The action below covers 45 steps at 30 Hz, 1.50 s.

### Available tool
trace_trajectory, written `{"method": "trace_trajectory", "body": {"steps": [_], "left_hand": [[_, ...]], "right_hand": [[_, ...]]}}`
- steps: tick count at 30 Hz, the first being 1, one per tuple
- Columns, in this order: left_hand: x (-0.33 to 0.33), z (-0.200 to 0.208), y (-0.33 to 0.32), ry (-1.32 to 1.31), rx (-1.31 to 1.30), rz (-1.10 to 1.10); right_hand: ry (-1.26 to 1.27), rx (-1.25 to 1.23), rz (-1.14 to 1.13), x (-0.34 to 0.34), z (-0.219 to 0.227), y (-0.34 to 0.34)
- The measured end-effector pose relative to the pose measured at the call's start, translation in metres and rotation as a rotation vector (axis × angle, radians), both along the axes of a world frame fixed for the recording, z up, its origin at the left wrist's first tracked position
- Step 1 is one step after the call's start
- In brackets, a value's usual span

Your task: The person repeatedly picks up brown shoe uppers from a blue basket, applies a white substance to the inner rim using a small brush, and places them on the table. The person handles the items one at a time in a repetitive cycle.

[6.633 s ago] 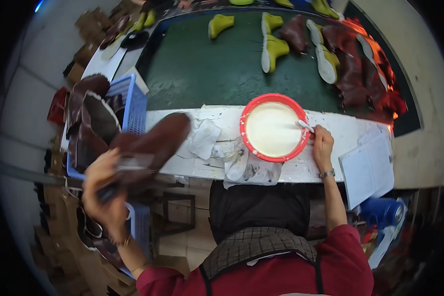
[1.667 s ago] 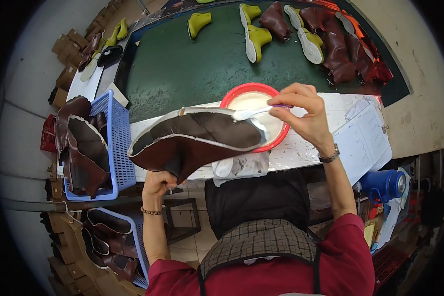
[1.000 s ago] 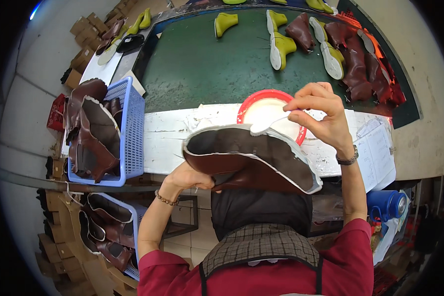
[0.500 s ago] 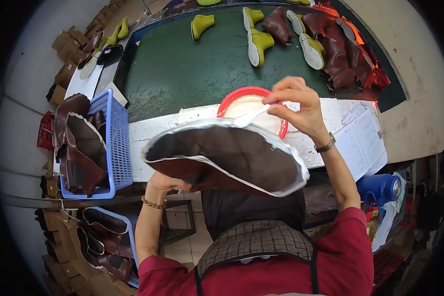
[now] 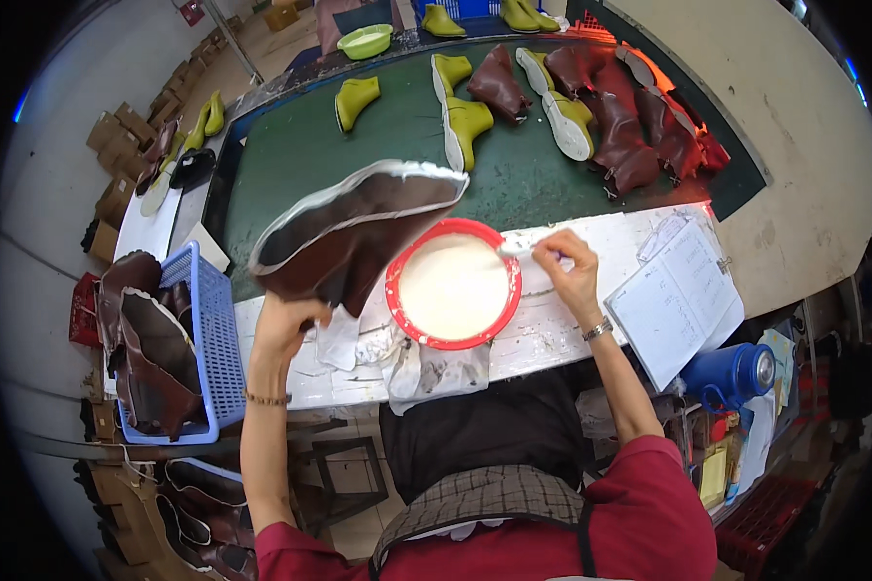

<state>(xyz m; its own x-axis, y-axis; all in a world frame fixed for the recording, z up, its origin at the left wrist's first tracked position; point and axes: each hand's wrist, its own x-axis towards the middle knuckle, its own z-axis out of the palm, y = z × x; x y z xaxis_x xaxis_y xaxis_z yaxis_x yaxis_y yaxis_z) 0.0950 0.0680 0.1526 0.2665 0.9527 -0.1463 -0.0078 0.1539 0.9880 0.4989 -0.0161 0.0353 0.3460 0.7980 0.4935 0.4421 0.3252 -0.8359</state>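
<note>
A worker's left hand [image 5: 283, 324] grips the lower edge of a brown boot upper [image 5: 354, 237], fingers clamped on the leather, holding it raised just left of a red bowl [image 5: 452, 287] of white paste. At the bowl's right rim, the right hand [image 5: 574, 274] pinches a brush [image 5: 519, 249], fingers closed around its handle.
</note>
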Motion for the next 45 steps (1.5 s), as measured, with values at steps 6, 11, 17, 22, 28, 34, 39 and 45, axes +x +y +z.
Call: {"method": "trace_trajectory", "body": {"steps": [6, 11, 17, 22, 28, 34, 39, 45], "left_hand": [[0.149, 0.029, 0.099, 0.258, 0.260, -0.286], [0.292, -0.039, 0.141, 0.677, 0.946, -0.145], [0.330, -0.087, 0.132, 1.137, 1.140, -0.506], [0.194, 0.025, 0.074, 0.609, 1.452, -0.158], [-0.071, 0.124, -0.007, 1.113, 1.145, 0.770], [-0.297, 0.055, -0.035, 1.308, 0.529, 0.665], [-0.202, 0.114, -0.047, 1.346, 0.903, 0.939], [-0.088, 0.088, -0.080, 0.594, 0.634, 0.505]], "right_hand": [[-0.087, -0.078, -0.037, 0.004, -0.030, -0.002], [-0.228, -0.101, -0.057, 0.012, -0.033, -0.008], [-0.188, -0.146, 0.014, 0.010, -0.034, -0.009], [-0.175, -0.193, 0.012, 0.013, -0.045, -0.007], [-0.049, -0.163, 0.012, 0.013, -0.035, -0.011], [-0.187, -0.127, 0.088, -0.004, 0.009, -0.011], [-0.537, -0.217, -0.011, -0.013, 0.054, -0.031], [-0.879, -0.159, -0.021, -0.021, 0.070, -0.035]]}}
